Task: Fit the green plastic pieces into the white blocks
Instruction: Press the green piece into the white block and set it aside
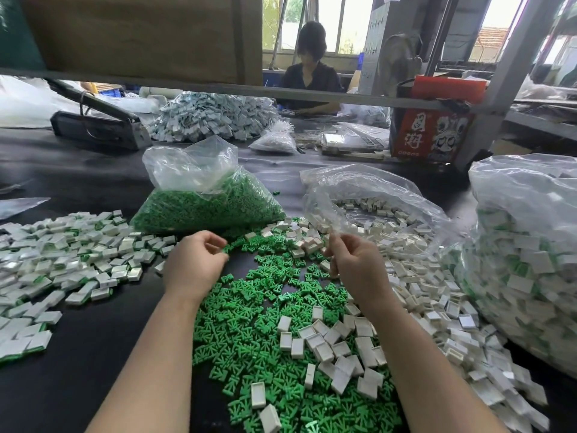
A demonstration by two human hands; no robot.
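Observation:
Loose green plastic pieces (268, 326) lie heaped on the black table between my forearms. Empty white blocks (331, 342) are scattered over them and spread to the right. My left hand (193, 264) hovers over the far edge of the green heap with its fingers curled, and its fingertips pinch a green piece (226, 249). My right hand (352, 264) is curled too, with a white block (326, 265) showing at its fingertips, mostly hidden. Assembled white blocks with green edges (62, 264) are piled at the left.
A clear bag of green pieces (206, 207) stands behind my hands, beside an open bag of white blocks (374, 214). A large full bag (527, 257) fills the right. Farther back are a grey tool (100, 126), a red box (431, 132) and a seated person (309, 79).

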